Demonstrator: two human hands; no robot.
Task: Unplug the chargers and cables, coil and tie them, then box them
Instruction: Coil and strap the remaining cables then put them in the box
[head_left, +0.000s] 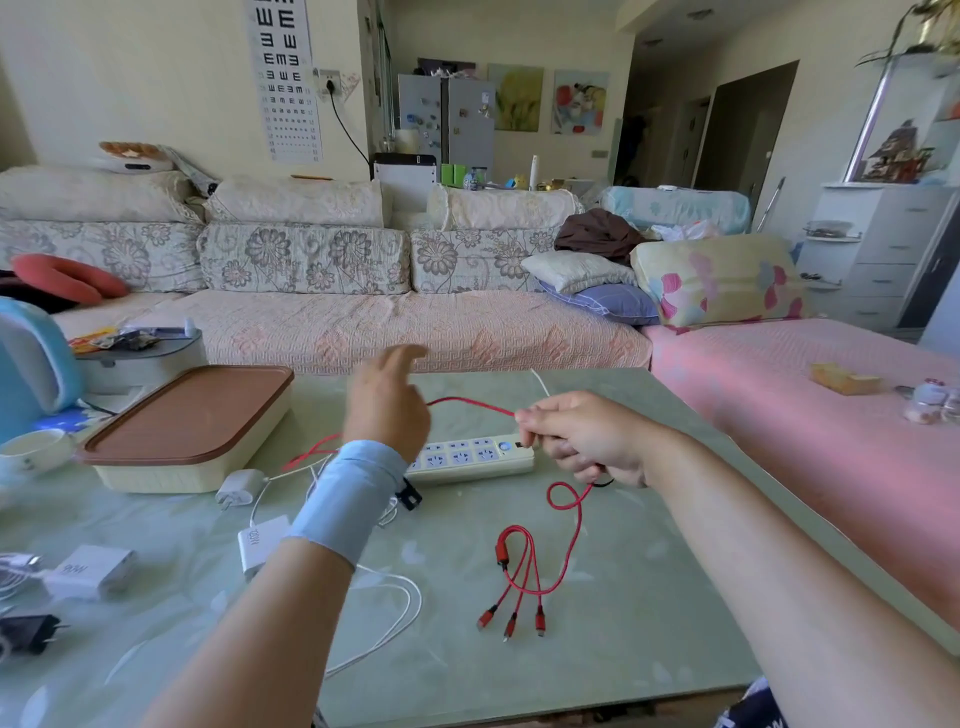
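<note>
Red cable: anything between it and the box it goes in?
Yes. The box has its brown lid on, so the red cable, pinched in the right hand, cannot drop in. The left hand and forearm also lie between the right hand and the box.

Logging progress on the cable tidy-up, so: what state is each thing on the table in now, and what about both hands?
red cable: uncoiled, untied, three-plug end on the table.
right hand: grips the red cable.
left hand: blurred, grip unclear; red cable runs past it.
power strip: visible sockets empty.
box: lid on.
white chargers: unplugged, cables loose.
</note>
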